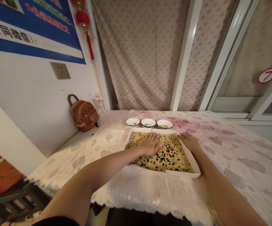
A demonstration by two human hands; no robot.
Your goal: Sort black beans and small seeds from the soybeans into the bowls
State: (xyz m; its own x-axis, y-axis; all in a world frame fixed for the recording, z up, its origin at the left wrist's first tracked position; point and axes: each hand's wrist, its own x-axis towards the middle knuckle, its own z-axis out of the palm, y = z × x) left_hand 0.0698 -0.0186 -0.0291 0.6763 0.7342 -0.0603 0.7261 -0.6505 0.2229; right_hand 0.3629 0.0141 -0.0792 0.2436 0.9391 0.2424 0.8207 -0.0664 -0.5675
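Note:
A shallow white box [183, 173] lies on the table, filled with a layer of yellow beans [180, 160] mixed with many black ones. A few green and red specks show among them. Palm down, my left hand [149, 145] rests flat on the beans near the middle of the box, its fingers stretched out. At the upper right corner, my right hand [189, 142] grips the box's side wall with bent fingers. Just beyond the box stand three white dark-rimmed bowls: the left bowl [133, 122] and middle bowl [148, 122] hold some dark bits, the right bowl [164, 124] some yellowish ones.
A patterned cloth under clear plastic covers the table [220, 157]. At the back left, a brown backpack [84, 114] and a pink-capped bottle [99, 104] stand by the wall. Behind the table hangs a dotted curtain [145, 56]. A chair [15, 201] is at the lower left.

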